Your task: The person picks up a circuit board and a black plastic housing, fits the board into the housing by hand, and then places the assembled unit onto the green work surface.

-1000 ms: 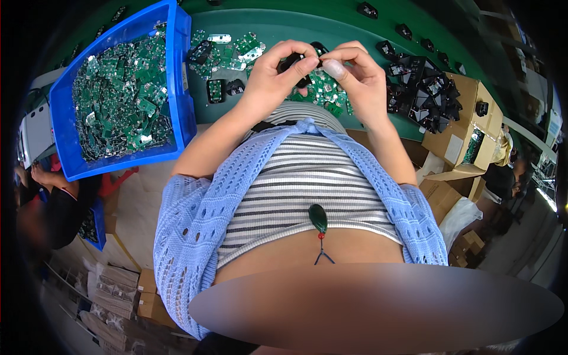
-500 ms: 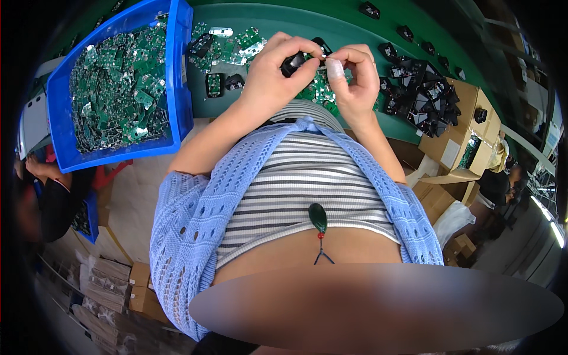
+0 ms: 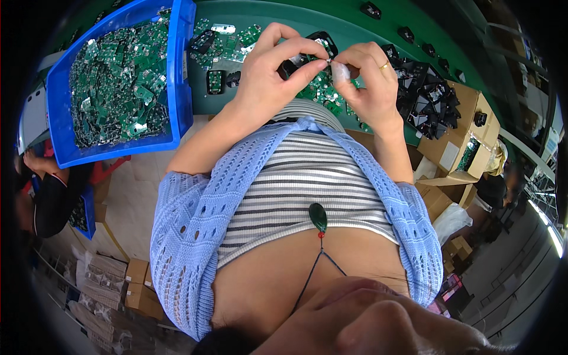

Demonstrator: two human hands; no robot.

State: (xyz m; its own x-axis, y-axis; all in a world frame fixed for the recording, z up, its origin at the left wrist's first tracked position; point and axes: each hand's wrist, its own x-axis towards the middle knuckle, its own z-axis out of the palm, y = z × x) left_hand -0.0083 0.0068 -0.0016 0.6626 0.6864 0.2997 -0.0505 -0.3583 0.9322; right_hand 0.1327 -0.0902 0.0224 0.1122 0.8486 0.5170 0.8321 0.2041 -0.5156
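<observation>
Above the green bench my left hand (image 3: 269, 68) and my right hand (image 3: 371, 80) meet, each closed in a pinch at thumb and forefinger. Between their tips is a tiny pale piece (image 3: 329, 60), too small to name. My right thumb wears a white wrap (image 3: 341, 72). A glossy black casing (image 3: 291, 66) shows inside the loop of my left thumb and forefinger; I cannot tell whether that hand holds it. Just beyond the fingertips stands another black casing (image 3: 324, 40). Loose green circuit boards (image 3: 319, 89) lie beneath my hands.
At left stands a blue bin (image 3: 182, 77) heaped with circuit boards. A black case with a board inside (image 3: 216, 81) lies near my left wrist. Black casings (image 3: 432, 100) pile up at right, beside a cardboard box (image 3: 460, 127). Another person's arm (image 3: 50, 195) shows at far left.
My right hand has shifted slightly right and turned, so a ring now shows. My left hand has risen a little. The fingertips stay together at the tiny piece.
</observation>
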